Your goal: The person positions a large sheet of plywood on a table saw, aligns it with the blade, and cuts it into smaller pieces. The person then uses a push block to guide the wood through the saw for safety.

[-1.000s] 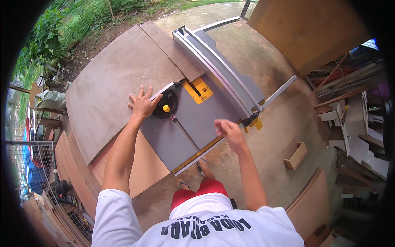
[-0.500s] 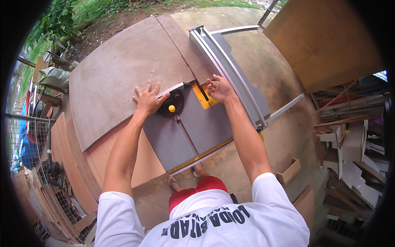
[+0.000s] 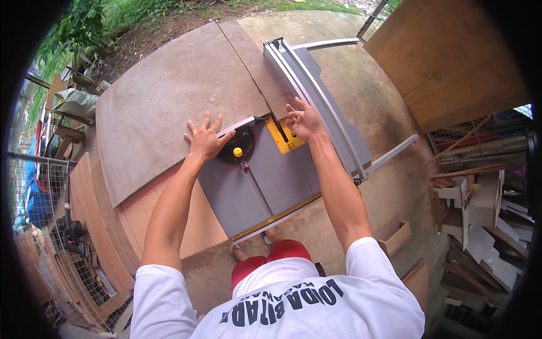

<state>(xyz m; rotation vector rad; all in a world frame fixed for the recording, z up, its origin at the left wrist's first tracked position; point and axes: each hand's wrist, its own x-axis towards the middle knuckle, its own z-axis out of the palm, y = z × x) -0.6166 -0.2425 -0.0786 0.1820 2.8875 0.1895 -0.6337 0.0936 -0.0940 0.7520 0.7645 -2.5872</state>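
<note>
A large brown-grey board (image 3: 180, 90) lies on the table saw (image 3: 271, 181), with a long straight cut line splitting off a narrow strip (image 3: 247, 59) on its right. My left hand (image 3: 206, 137) is open, fingers spread on the board's near edge, its thumb at the black miter gauge (image 3: 239, 146) with a yellow knob. My right hand (image 3: 306, 121) hovers by the strip's near end, beside the grey rip fence (image 3: 316, 101); its fingers are loosely bent and apart, and I see nothing in them. Below it is the yellow throat plate (image 3: 285, 138); the blade cannot be made out.
A lighter plywood panel (image 3: 175, 212) supports the board at the left. A big brown sheet (image 3: 451, 62) stands at the far right, above stacked offcuts (image 3: 480, 226). Wire mesh fencing (image 3: 48, 186) and a black-handled power tool (image 3: 74, 231) are at the left. A small wooden box (image 3: 395, 238) sits on the floor.
The fingers of my right hand have loosened slightly beside the fence. My left hand keeps its place on the board's edge. The view has shifted a little.
</note>
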